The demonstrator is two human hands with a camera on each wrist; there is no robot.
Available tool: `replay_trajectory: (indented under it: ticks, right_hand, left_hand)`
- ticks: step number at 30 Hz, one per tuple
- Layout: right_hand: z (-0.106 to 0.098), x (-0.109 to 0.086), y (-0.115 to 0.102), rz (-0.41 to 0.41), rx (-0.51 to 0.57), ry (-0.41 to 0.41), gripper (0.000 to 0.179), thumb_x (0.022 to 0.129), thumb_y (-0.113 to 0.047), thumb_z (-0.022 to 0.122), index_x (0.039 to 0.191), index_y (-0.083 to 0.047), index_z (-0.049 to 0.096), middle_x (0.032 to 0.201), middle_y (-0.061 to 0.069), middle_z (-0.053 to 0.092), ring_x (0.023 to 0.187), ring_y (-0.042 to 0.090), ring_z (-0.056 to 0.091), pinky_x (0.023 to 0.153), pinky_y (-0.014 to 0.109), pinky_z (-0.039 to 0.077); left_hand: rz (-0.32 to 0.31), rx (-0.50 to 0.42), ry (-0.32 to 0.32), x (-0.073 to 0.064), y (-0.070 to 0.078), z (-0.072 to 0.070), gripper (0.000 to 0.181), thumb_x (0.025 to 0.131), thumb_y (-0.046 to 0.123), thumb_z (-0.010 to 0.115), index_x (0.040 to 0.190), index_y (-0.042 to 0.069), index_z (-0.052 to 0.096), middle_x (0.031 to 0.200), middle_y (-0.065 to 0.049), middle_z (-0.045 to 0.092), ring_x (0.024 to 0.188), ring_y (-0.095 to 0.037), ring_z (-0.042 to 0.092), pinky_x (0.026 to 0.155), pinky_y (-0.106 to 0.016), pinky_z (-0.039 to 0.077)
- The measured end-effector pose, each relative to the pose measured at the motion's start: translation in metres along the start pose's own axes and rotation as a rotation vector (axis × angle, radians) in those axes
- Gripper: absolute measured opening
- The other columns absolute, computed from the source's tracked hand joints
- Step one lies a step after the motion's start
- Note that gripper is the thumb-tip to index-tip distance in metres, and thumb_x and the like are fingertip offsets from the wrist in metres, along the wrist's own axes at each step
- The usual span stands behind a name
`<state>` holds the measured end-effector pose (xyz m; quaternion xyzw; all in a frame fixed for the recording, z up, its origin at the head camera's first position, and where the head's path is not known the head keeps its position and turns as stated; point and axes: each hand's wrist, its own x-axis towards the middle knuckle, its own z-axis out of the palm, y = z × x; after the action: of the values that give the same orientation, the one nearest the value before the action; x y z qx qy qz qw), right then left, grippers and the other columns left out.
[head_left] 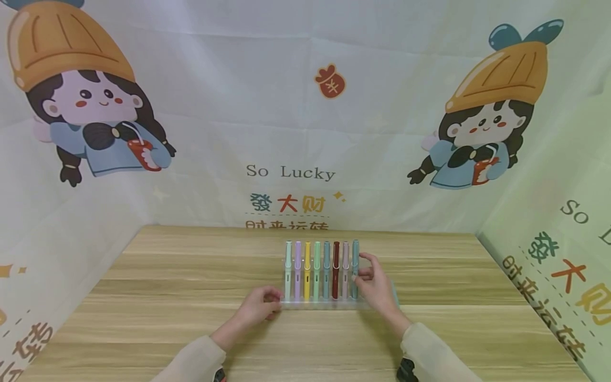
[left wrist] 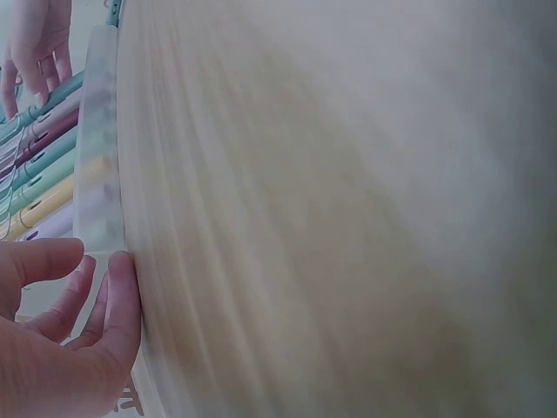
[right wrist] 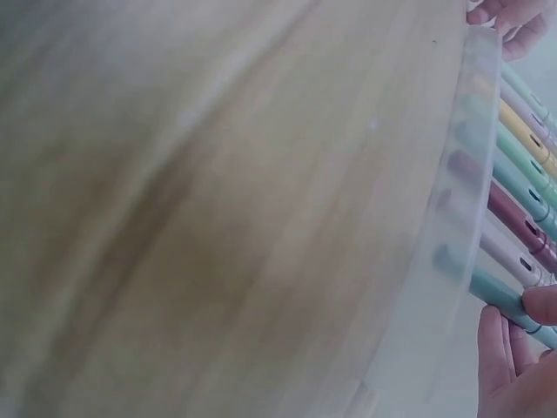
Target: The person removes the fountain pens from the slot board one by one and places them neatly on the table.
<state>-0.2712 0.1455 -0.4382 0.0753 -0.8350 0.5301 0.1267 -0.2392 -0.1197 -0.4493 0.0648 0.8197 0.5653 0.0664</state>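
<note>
A clear pen stand holds a row of several capped pens in pale green, lilac, yellow, mint, teal, dark red and mauve. My left hand grips the left end of the stand, its thumb and fingertips around the corner in the left wrist view. At the right end of the row, my right hand pinches a teal pen between thumb and fingers. This pen stands upright in line with the mauve pen beside it, its lower end behind the stand's frosted front.
A wood-grain table carries the stand near its middle. Behind the right hand, a pale teal edge shows at the stand's right end. A printed cloth backdrop encloses the table at the back and both sides.
</note>
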Motion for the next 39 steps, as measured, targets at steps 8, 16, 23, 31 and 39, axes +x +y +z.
replay_trajectory:
  ticks: [8,16,23,31,39]
  right_hand:
    - [-0.006,0.006,-0.006,-0.065,0.036,0.015,0.054,0.074,0.009,0.061,0.123,-0.001,0.040,0.083,0.015,0.060,0.078,0.029,0.058,0.071,0.036,0.050]
    - [-0.013,0.008,-0.008,-0.040,0.054,0.014,0.057,0.074,0.007,0.063,0.126,-0.004,0.040,0.083,0.014,0.059,0.078,0.028,0.057,0.067,0.033,0.050]
    - [-0.023,0.004,-0.011,-0.023,0.061,-0.013,0.057,0.074,0.006,0.064,0.125,-0.003,0.041,0.083,0.015,0.059,0.076,0.027,0.057,0.063,0.029,0.051]
    - [-0.038,0.001,-0.003,0.031,0.009,-0.053,0.056,0.075,0.003,0.064,0.125,-0.004,0.040,0.086,0.013,0.059,0.078,0.024,0.056,0.065,0.030,0.049]
    - [-0.054,-0.003,0.000,0.051,-0.030,-0.079,0.054,0.076,0.002,0.064,0.125,-0.002,0.040,0.087,0.014,0.058,0.077,0.024,0.056,0.062,0.027,0.050]
  left_hand:
    - [-0.006,0.007,0.004,0.001,-0.001,0.000,0.017,0.079,-0.007,0.055,0.096,-0.010,0.054,0.081,-0.012,0.055,0.068,-0.018,0.054,0.058,-0.032,0.050]
    - [-0.001,0.013,0.005,0.001,0.000,0.000,0.015,0.079,-0.007,0.055,0.094,-0.009,0.054,0.080,-0.012,0.055,0.067,-0.018,0.053,0.058,-0.031,0.050]
    - [0.001,0.012,0.002,0.001,-0.001,0.000,0.015,0.080,-0.006,0.055,0.094,-0.010,0.054,0.080,-0.013,0.054,0.067,-0.018,0.053,0.058,-0.031,0.050]
    - [-0.001,0.004,-0.002,0.001,0.000,0.000,0.015,0.079,-0.007,0.054,0.095,-0.009,0.054,0.081,-0.011,0.055,0.068,-0.018,0.053,0.058,-0.031,0.050]
    - [-0.003,0.007,0.001,0.001,-0.001,0.000,0.016,0.079,-0.008,0.054,0.095,-0.010,0.054,0.081,-0.011,0.055,0.068,-0.018,0.053,0.058,-0.032,0.050]
